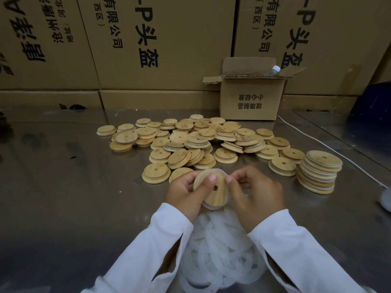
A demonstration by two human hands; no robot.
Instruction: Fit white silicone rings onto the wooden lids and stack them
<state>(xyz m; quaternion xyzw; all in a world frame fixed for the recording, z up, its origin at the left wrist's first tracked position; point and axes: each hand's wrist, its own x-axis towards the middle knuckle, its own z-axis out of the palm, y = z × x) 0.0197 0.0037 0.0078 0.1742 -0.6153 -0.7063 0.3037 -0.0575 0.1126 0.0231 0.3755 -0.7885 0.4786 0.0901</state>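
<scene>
Your left hand (186, 193) holds one wooden lid (216, 196) above the steel table (74, 187), just in front of your chest. The fingers are curled behind it and the thumb is laid across its face, with the tip near the far rim. The lid's face is tilted up toward you and its small centre hole shows. A white silicone ring (214, 170) shows along the far edge and again at the near edge; you cannot tell how fully it is seated. Your right hand (254, 193) is curled in at the lid's right edge, thumb and forefinger pinching the ring there. Directly below your hands, between your white sleeves (296, 250), is a loose pile of rings (218, 256). Beyond your hands lies a spread heap of bare lids (190, 140), many overlapping, some tilted. To your right stands a stack of ringed lids (319, 172), leaning slightly, with white edges showing between the layers. Behind the heap is a small open cardboard box (251, 98) with a bottle cap (276, 68) poking out. A white cable (330, 146) runs past the stack. Large printed cartons (148, 39) wall the back.
</scene>
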